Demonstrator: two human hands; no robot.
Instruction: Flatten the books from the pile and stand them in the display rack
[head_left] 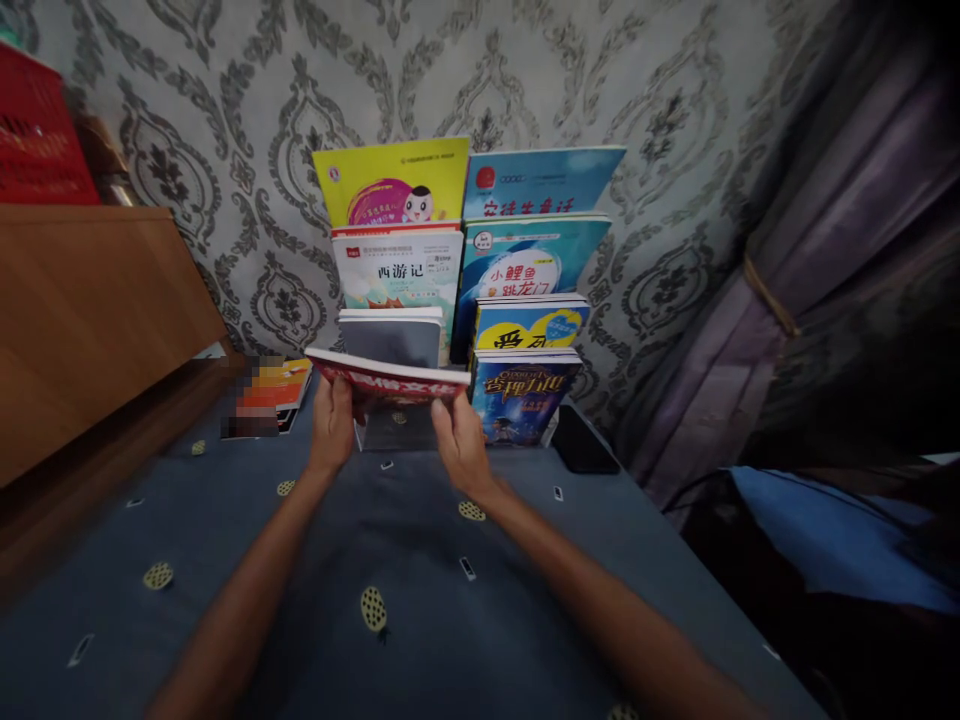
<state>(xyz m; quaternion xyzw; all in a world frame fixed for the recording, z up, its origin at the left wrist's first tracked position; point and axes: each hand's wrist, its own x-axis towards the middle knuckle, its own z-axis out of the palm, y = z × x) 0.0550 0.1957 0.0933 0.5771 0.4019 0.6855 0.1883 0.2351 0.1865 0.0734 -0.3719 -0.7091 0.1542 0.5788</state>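
Observation:
My left hand (332, 422) and my right hand (459, 440) grip a red-covered book (390, 380) by its two ends, thumbs on the near cover. It is tilted, held just in front of the left column of a clear tiered book stand (397, 432). Behind it in that column stand a grey-covered book (390, 340), a pale green and white book (401, 265) and a yellow book (397, 175). The right column holds a dark blue book (525, 400), a yellow and blue book (529, 325), a teal book (536, 255) and a blue book (544, 180).
A black phone (583, 442) lies right of the stand. Orange and black booklets (289, 390) lie to its left. A wooden cabinet (97, 320) with a red box (41, 130) borders the left side; a tied curtain (712, 330) hangs at right. Patterned dark cloth (315, 590) covers the table.

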